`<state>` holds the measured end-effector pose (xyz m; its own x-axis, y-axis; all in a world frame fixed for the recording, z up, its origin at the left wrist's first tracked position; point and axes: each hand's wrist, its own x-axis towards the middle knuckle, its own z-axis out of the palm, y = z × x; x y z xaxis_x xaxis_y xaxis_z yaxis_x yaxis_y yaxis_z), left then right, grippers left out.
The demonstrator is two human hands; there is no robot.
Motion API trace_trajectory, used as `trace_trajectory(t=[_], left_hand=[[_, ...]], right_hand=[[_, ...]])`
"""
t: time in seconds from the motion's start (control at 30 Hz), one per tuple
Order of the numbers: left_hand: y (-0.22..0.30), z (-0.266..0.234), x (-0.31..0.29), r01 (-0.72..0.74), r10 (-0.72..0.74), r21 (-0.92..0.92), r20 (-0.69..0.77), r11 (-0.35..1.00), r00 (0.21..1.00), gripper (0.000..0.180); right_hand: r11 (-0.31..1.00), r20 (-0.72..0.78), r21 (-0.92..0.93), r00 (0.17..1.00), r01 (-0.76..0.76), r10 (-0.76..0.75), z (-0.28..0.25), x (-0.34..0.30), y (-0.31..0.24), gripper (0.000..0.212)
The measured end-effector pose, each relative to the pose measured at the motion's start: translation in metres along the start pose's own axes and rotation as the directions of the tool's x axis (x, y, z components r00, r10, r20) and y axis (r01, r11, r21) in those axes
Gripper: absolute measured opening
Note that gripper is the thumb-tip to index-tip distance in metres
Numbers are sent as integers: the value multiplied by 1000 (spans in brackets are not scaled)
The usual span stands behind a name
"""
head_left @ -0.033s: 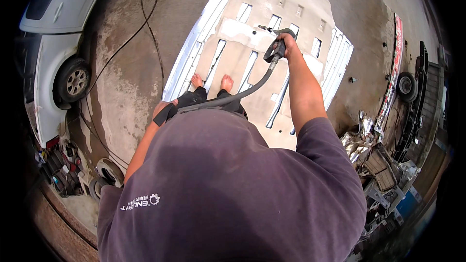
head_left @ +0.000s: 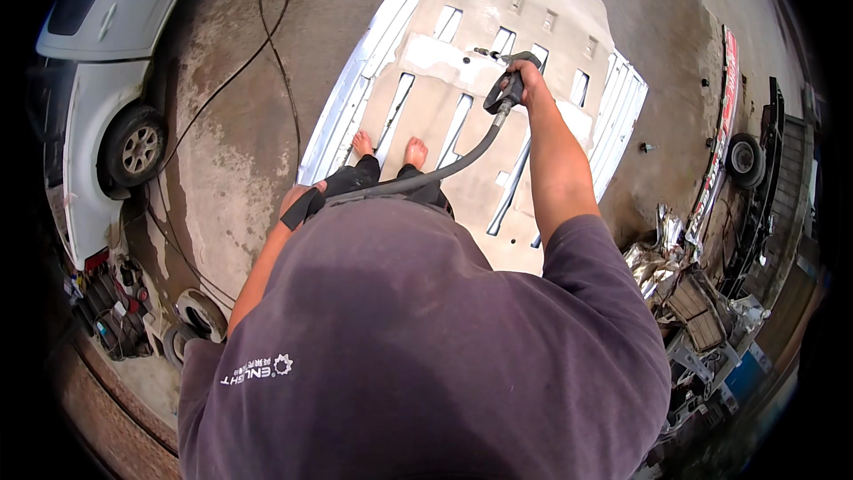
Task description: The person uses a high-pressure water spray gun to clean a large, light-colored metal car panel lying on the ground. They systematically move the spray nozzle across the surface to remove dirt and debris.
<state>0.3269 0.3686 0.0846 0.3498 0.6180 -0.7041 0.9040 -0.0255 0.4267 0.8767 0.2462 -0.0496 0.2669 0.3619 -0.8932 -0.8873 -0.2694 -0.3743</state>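
Nothing has shifted since the earlier frame: both hands and the hose sit as they did. The right hand is stretched far forward, fingers wrapped fully round the grip of a black spray gun held over a large pale metal panel lying flat on the wet concrete ground. A thick dark hose curves from the gun back toward the body, where the left hand closes on its near end at the left. Bare feet stand on the panel just beyond the hose. A thin black cable loops across the concrete at far left, beside a white car. Scrap metal is heaped at near right.
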Motion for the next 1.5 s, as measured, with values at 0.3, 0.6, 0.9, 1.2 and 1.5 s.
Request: trace_trajectory(t=[0.3, 0.6, 0.9, 1.2, 1.5], left_hand=[[36, -10, 32, 44, -47, -52, -51, 998, 998, 60], [61, -44, 100, 2, -2, -5, 30, 1000, 1000, 58], [83, -109, 195, -36, 42, -68, 83, 997, 996, 58], [63, -152, 247, 6, 3, -86, 102, 996, 995, 62], [60, -173, 269, -44, 59, -94, 151, 995, 987, 62]], right_hand=[[1000, -1, -25, 1000, 10, -11, -1, 28, -30, 13], [1000, -48, -12, 999, -1, 0, 24, 42, -69, 12], [997, -93, 22, 993, -69, 70, 69, 93, -98, 14], [997, -184, 4, 980, -71, 70, 131, 149, -103, 13], [997, -133, 18, 988, -74, 76, 147, 168, -108, 11]])
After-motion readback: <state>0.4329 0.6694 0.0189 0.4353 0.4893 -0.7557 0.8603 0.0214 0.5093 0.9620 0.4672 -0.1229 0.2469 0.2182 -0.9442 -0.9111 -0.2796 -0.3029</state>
